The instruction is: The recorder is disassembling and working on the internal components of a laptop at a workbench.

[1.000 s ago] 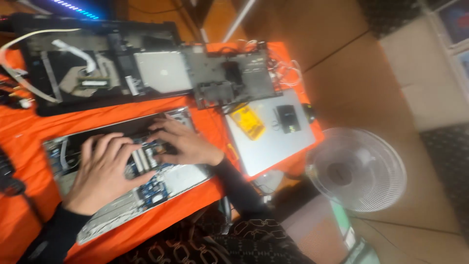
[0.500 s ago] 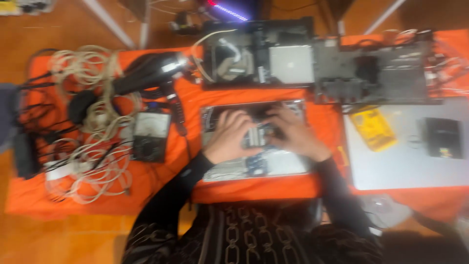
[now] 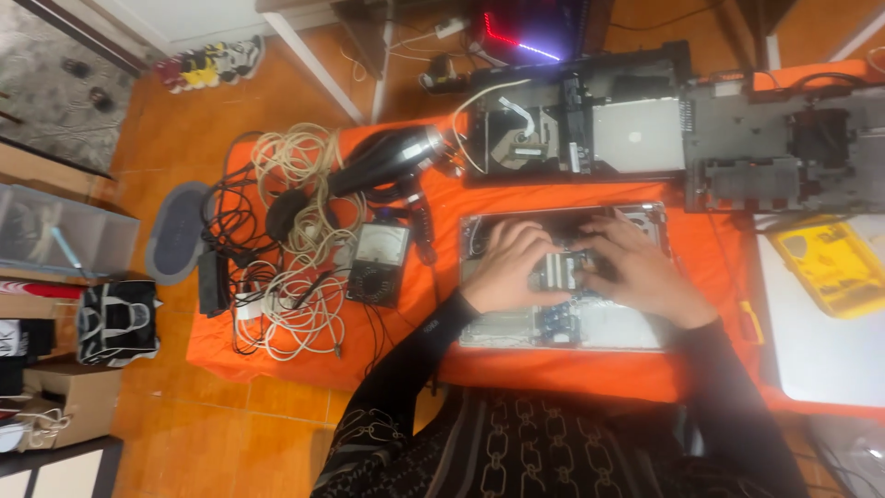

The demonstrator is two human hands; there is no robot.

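Two hands rest on an opened laptop base (image 3: 562,318) that lies on the orange cloth (image 3: 415,314) near its front edge, both forearms in black sleeves reaching in from the person's body below. The left hand (image 3: 505,267) lies palm down with its fingers curled over the small metal part (image 3: 558,269) at the middle of the base; the right hand (image 3: 638,272) comes in from the other side, palm down, its fingers bent onto the same part. Whether either hand actually grips the part or only presses on it cannot be told. Left of the base stands a dark meter (image 3: 378,263) with a pale dial, and past it a heap of white cables (image 3: 300,240) runs to the cloth's left edge. A black hair dryer (image 3: 392,159) lies toward the back left corner. Along the back edge sit a second opened chassis (image 3: 576,124) and, to its right, a grey stripped frame (image 3: 784,152). At the right edge a yellow case (image 3: 830,267) lies on a silver lid (image 3: 820,341).
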